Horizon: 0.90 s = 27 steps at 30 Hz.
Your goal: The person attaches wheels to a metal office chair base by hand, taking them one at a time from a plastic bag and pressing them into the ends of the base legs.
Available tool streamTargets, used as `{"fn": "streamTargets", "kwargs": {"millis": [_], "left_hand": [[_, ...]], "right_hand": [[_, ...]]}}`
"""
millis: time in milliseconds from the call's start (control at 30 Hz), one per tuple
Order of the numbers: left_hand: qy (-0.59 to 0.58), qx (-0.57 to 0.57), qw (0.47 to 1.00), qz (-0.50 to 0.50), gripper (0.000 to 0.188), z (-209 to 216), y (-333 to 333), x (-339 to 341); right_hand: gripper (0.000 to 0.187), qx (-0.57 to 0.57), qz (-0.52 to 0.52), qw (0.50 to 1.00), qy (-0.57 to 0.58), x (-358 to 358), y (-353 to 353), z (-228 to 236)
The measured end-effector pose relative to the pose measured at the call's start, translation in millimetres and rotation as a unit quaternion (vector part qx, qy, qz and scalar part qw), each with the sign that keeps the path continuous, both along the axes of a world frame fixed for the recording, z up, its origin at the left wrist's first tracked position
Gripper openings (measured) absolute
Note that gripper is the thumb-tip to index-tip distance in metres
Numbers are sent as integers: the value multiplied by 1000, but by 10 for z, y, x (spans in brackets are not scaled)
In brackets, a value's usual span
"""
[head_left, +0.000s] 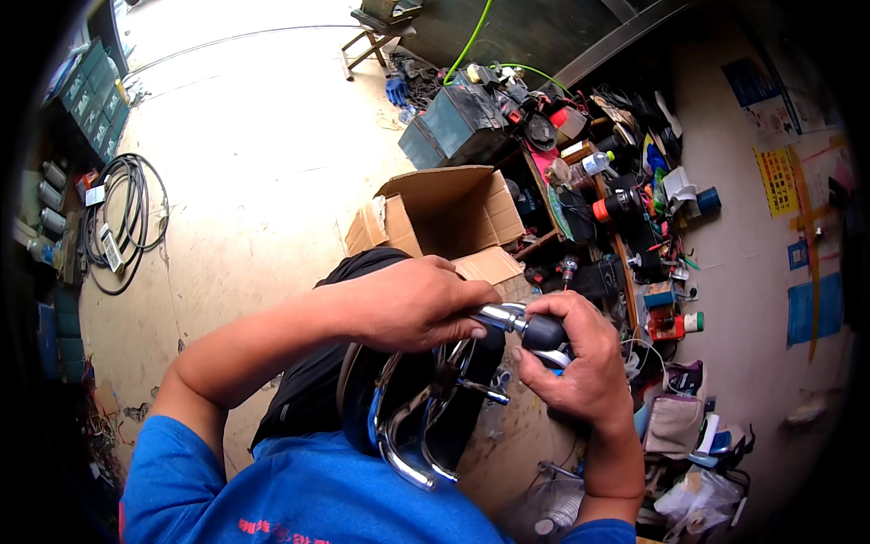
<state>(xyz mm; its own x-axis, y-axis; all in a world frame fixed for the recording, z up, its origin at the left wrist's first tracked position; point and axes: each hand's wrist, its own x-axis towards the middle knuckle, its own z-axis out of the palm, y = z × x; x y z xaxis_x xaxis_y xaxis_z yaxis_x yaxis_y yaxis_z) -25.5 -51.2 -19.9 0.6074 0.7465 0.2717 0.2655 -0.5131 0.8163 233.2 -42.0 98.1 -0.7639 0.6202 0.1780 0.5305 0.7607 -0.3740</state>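
Observation:
A chrome metal frame with curved tubes (391, 433) rests across my lap, a dark round part behind it. My left hand (408, 304) is closed around a short chrome tube (497, 316) at the frame's upper right. At that tube's end is a black rounded knob (544, 333). The thumb and fingers of my right hand (584, 363) curl about this knob from the right. Below my right palm a white and blue piece (555, 359) partly shows; I cannot tell what it is. My left fingertips' undersides are hidden.
An open cardboard box (390, 227) stands just beyond my knees. To the right, a cluttered shelf (625, 272) holds tools, bottles and parts. Dark green battery-like boxes (453, 122) sit beyond the cardboard. A coiled black hose (136, 222) lies on the floor at left. A wooden stool (376, 36) stands far back.

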Motion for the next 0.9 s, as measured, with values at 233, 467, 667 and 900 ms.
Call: {"fn": "streamTargets", "kwargs": {"millis": [233, 467, 667, 900], "left_hand": [[48, 8, 999, 3, 23, 108, -10, 105], [24, 38, 999, 20, 18, 88, -52, 198], [44, 47, 998, 11, 17, 135, -36, 263], [39, 44, 998, 2, 18, 146, -37, 271]], "right_hand": [[45, 1, -16, 1000, 18, 89, -12, -93], [40, -20, -26, 999, 41, 152, -29, -133], [38, -15, -7, 999, 33, 253, -13, -125], [38, -46, -15, 998, 45, 337, -18, -128]]}}
